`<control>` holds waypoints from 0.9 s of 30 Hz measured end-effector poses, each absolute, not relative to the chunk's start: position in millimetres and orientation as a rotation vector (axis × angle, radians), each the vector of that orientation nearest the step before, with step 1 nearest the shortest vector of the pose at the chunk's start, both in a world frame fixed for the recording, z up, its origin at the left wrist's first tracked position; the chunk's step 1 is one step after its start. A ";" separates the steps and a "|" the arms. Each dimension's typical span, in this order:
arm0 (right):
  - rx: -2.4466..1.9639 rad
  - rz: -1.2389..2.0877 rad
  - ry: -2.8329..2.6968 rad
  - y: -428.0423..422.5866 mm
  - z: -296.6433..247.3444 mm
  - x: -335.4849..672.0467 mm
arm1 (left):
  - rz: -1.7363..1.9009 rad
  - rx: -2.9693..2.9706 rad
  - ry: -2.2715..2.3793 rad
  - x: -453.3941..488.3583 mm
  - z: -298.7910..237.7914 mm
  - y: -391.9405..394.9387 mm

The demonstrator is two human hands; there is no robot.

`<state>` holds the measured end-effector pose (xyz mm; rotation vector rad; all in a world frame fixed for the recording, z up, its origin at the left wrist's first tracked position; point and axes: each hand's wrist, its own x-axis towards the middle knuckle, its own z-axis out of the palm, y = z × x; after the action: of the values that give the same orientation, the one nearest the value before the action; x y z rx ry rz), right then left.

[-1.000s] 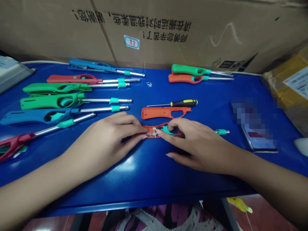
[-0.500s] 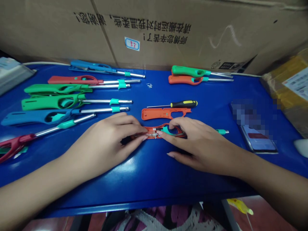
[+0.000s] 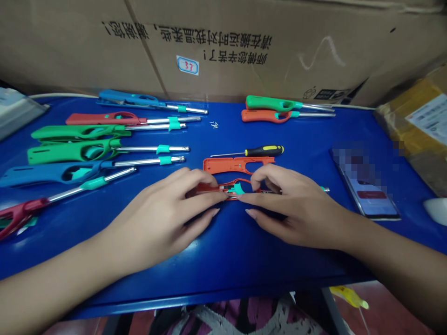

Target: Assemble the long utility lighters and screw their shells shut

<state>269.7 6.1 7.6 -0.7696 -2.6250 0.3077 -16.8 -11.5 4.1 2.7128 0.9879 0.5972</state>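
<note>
An opened orange lighter body [image 3: 234, 189] with a teal trigger lies on the blue table [image 3: 223, 260] between my hands. My left hand [image 3: 167, 216] pinches its left end, fingers closed on it. My right hand [image 3: 293, 204] grips its right part with thumb and fingers curled over it; the metal tip with a teal collar [image 3: 324, 189] pokes out beyond the hand. The separate orange half shell [image 3: 237, 164] lies just behind, and a black and yellow screwdriver [image 3: 258, 151] lies behind that.
Several long lighters, green, blue and red [image 3: 87, 149], lie in a row at the left. A green and an orange lighter [image 3: 279, 109] lie at the back right. A phone [image 3: 370, 195] rests at the right. Cardboard boxes [image 3: 223, 42] stand along the back.
My right thumb has moved in toward the lighter body and both hands have closed more tightly round it. The view has shifted slightly.
</note>
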 end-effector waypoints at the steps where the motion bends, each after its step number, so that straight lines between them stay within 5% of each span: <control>1: -0.785 0.321 -2.590 6.3 9.1 269.5 | 0.584 2.728 0.981 -16.3 2.4 -11.9; 27: -1.228 0.562 -2.444 12.0 14.9 278.2 | 0.560 2.808 0.963 -15.1 -3.3 -10.0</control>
<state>278.2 12.0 14.9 -1.2279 -2.4442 0.5620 -15.1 -10.0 -3.3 2.8083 0.9630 0.5599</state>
